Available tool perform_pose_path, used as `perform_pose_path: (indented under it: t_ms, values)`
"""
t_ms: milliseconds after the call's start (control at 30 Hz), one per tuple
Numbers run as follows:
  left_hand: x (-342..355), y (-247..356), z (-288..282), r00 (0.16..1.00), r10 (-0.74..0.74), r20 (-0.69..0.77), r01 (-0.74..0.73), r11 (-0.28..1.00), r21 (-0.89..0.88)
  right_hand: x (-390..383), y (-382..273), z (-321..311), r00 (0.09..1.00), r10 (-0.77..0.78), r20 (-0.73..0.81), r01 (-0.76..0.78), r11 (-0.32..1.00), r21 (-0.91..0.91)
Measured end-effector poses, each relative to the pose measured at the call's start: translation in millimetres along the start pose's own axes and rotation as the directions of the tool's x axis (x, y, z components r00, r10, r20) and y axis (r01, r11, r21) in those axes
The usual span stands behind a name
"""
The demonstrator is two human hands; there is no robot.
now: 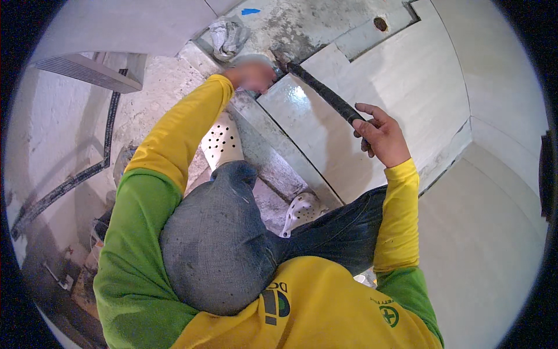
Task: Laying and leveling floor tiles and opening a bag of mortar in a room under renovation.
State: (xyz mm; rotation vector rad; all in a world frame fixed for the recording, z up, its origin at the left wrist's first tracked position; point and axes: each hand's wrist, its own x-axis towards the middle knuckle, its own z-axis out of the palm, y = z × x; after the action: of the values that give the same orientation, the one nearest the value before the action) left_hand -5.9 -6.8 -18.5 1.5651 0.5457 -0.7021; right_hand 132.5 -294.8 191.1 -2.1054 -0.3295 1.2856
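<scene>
black bar [324, 93] gripped near its lower end by the right hand [382, 136], right of centre in the frame; one finger extends clear of it. bar slants from there up to upper centre, over pale tile [325, 142]. left hand [254, 77], upper centre, close to the bar's far end; blurred, cannot tell whether open or closed on anything. crumpled pale plastic [226, 38] just above the left hand in the frame. further up, blue scrap [250, 11] at the top edge; dark round hole [380, 24] toward upper right. white perforated shoe [222, 139] left of centre; second white shoe [303, 210] just below centre. blue jeans [212, 244] at lower centre.
</scene>
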Motion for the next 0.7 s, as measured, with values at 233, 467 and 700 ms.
perform_pose_path:
  t_ms: [233,467,700]
  values:
    - [-6.3,7.0,0.8,0.999,0.001,-0.033,0.0,0.999,0.041,-0.8,-1.2,-0.7,1.0,0.008,0.004,-0.008,1.0,-0.008]
    - [0.0,-0.5,-8.8,0.981,0.193,-0.03,-0.169,0.918,0.358,-1.0,-1.6,-0.4,1.0,0.002,-0.002,-0.002,1.0,-0.015]
    - [3.2,3.5,-10.5,0.997,0.044,0.071,-0.075,0.846,0.528,-1.0,-2.7,-0.3,1.0,0.021,0.002,-0.021,1.0,-0.019]
